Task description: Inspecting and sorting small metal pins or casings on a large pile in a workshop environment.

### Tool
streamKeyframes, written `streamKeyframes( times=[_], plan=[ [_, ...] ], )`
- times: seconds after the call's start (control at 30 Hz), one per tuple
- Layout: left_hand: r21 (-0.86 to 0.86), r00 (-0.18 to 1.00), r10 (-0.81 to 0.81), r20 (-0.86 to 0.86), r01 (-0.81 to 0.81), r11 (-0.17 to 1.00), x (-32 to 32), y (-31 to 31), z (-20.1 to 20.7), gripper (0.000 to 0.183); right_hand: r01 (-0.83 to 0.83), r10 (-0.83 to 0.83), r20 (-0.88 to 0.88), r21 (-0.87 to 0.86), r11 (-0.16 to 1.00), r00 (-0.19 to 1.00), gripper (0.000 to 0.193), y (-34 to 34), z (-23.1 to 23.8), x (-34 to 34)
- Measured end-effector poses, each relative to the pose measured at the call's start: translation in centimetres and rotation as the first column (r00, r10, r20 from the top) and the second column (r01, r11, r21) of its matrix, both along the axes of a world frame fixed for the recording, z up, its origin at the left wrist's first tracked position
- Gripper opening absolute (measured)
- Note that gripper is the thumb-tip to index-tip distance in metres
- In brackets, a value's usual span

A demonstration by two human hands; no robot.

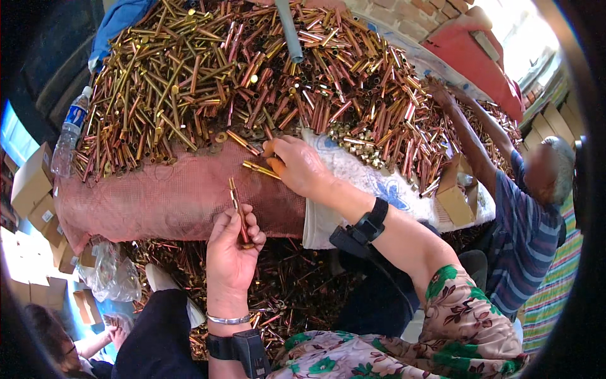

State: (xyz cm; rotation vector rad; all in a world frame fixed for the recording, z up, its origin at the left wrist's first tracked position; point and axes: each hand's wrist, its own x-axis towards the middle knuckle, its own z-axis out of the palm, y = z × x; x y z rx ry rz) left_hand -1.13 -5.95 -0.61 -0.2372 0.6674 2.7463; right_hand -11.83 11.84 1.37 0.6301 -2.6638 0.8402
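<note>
My left hand [233, 243] is closed round a brassy anchor bolt [238, 215], which stands nearly upright in the fingers, its thin end up and a washer-like disc at its lower end. To the right, at the pile's front edge, my right hand [300, 165] is curled with its fingers bent. From under those fingers sticks a golden bolt [257, 168], which they seem to grip. Another bolt [242, 142] lies beside the fingertips, on the edge of the reddish mesh sack [151, 196]. Behind both hands rises a big heap of brass and copper-coloured bolts and sleeves [208, 69].
Small shiny nuts [363, 150] lie by a white blue-patterned cloth [385, 183]. A grey tube [289, 31] sticks out of the heap. At left stand a plastic bottle [71, 129] and cartons [33, 177]. One co-worker [524, 227] reaches into the heap at right; another person [53, 341] sits lower left.
</note>
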Motion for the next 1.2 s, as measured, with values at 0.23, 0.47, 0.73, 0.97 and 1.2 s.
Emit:
streamKeyframes(
  times=[0.23,0.47,0.73,0.97,1.2],
  plan=[
    [-0.077,1.000,-0.003,0.000,0.003,0.997,0.1,-0.1,0.0,0.020,0.022,-0.022,0.015,0.016,1.000,1.000,0.012,-0.1,0.1,0.9],
    [-0.210,0.999,-0.001,0.035,0.008,0.978,0.3,0.0,0.1,0.017,0.063,-0.064,0.053,0.016,0.998,0.997,0.014,-0.7,1.0,2.5],
    [-0.273,0.998,-0.035,0.054,0.048,0.961,0.4,0.8,0.5,0.016,0.030,-0.028,-0.028,0.084,0.996,0.999,0.021,-0.8,0.5,3.0],
    [-0.369,0.997,-0.077,0.033,0.083,0.926,0.5,1.4,1.1,0.015,0.243,-0.245,-0.149,-0.028,0.970,0.958,0.015,5.2,0.9,2.8],
    [-0.434,0.984,-0.173,0.039,0.173,0.884,1.0,2.8,0.8,0.016,0.520,-0.545,0.128,0.185,0.834,0.828,0.012,9.9,2.9,1.6]
  ],
)
